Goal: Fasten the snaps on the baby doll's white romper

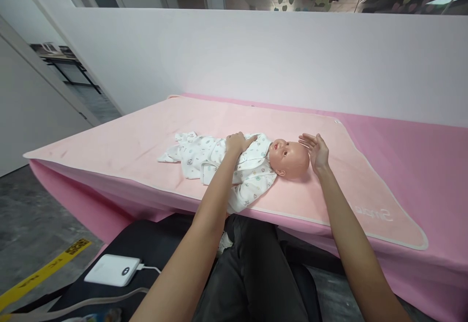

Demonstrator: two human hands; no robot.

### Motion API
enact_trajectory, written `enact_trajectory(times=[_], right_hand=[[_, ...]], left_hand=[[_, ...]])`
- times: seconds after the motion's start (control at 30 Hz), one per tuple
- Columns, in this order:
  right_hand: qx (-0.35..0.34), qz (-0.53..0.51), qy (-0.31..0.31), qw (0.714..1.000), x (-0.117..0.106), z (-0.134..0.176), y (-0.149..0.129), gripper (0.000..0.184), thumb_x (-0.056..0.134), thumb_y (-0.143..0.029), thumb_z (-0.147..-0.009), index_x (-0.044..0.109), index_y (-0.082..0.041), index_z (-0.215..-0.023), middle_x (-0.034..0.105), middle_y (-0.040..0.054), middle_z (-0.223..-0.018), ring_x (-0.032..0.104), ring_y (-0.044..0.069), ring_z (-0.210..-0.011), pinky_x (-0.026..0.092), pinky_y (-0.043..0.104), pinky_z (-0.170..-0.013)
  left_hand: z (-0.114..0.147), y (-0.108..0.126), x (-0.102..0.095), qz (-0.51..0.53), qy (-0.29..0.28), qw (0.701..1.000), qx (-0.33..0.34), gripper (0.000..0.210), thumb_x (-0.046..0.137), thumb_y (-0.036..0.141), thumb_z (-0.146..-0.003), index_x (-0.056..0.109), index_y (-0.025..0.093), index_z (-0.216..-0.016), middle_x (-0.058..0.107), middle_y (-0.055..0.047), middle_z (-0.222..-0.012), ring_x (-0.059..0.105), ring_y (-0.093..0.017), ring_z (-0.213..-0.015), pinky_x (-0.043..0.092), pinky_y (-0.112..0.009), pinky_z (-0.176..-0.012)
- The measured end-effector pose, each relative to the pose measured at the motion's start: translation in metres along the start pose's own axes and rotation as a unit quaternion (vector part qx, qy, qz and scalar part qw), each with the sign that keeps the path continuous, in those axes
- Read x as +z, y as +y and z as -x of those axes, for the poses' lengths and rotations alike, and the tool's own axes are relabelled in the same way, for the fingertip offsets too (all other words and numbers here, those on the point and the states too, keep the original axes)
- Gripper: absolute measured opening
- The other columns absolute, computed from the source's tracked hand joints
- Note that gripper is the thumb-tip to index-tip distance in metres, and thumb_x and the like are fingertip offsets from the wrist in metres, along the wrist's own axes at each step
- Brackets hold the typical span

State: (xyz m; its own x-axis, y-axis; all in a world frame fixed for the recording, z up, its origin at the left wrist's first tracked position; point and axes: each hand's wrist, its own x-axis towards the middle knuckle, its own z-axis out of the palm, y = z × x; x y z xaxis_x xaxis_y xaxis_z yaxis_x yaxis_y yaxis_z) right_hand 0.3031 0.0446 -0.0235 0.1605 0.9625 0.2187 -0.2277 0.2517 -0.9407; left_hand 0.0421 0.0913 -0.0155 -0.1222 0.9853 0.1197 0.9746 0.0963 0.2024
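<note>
I have the left hand laid on the front of the doll, its thumb spread away from the fingers rather than clamped on the cloth. My right hand is at the crown of the doll's head, grip apart, palm turned toward it; I can't tell whether the fingertips touch. The doll lies on its back in a white printed suit, head to the right, feet to the left, on a peach mat over the pink-covered table. Near left, a white power bank rests on a black seat.
</note>
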Motion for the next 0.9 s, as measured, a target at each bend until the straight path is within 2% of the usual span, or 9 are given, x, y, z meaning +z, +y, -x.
enact_trajectory(times=[0.1,0.3,0.47,0.57,0.77,0.9], right_hand=[[-0.007,-0.001,0.002,1.0,0.002,0.001,0.0,0.05,0.044,-0.063,-0.074,0.067,-0.021,-0.087,0.068,0.0068,-0.1,0.062,0.022,-0.097,0.042,0.036,-0.089],[-0.027,0.092,-0.107,0.99,0.012,0.011,0.001,0.039,0.059,-0.054,-0.069,0.07,-0.019,-0.079,0.07,0.0047,-0.093,0.06,0.022,-0.092,0.044,0.034,-0.086],[-0.022,0.082,-0.109,0.99,0.014,0.012,0.002,0.038,0.06,-0.053,-0.069,0.07,-0.018,-0.081,0.07,0.0043,-0.094,0.06,0.022,-0.093,0.045,0.033,-0.085],[0.011,0.071,-0.089,0.993,0.013,0.008,0.004,0.037,0.059,-0.051,-0.07,0.07,-0.018,-0.081,0.07,0.0042,-0.091,0.061,0.023,-0.093,0.046,0.032,-0.084],[0.156,0.013,0.018,0.988,0.003,-0.003,0.015,0.036,0.05,-0.051,-0.073,0.066,-0.02,-0.08,0.07,0.006,-0.085,0.064,0.023,-0.087,0.049,0.034,-0.08],[0.167,-0.032,0.058,0.984,-0.007,-0.008,0.017,0.038,0.041,-0.053,-0.076,0.063,-0.022,-0.081,0.07,0.007,-0.091,0.063,0.023,-0.089,0.05,0.036,-0.079]], left_hand=[[0.0,0.0,0.0,0.004,-0.002,1.0,0.001,0.081,0.029,0.074,-0.075,0.058,0.007,-0.109,0.063,-0.022,-0.106,0.057,-0.032,-0.104,0.036,-0.036,-0.088],[-0.001,-0.001,-0.001,0.006,-0.002,1.0,0.003,0.082,0.029,0.074,-0.075,0.057,0.005,-0.11,0.063,-0.022,-0.104,0.057,-0.032,-0.103,0.037,-0.037,-0.087],[-0.001,0.0,-0.001,-0.001,-0.004,1.0,0.002,0.082,0.028,0.074,-0.075,0.057,0.006,-0.11,0.063,-0.023,-0.105,0.057,-0.032,-0.103,0.037,-0.036,-0.087],[-0.001,-0.001,0.0,-0.003,-0.002,1.0,0.001,0.081,0.029,0.074,-0.075,0.058,0.006,-0.109,0.063,-0.022,-0.105,0.057,-0.031,-0.104,0.037,-0.035,-0.087],[-0.002,-0.001,0.001,-0.008,0.0,1.0,0.001,0.081,0.028,0.074,-0.075,0.057,0.007,-0.109,0.063,-0.022,-0.107,0.056,-0.031,-0.105,0.036,-0.036,-0.088],[-0.001,-0.001,0.001,-0.007,-0.001,1.0,-0.002,0.08,0.028,0.074,-0.075,0.058,0.008,-0.109,0.063,-0.022,-0.106,0.056,-0.031,-0.105,0.036,-0.035,-0.089]])
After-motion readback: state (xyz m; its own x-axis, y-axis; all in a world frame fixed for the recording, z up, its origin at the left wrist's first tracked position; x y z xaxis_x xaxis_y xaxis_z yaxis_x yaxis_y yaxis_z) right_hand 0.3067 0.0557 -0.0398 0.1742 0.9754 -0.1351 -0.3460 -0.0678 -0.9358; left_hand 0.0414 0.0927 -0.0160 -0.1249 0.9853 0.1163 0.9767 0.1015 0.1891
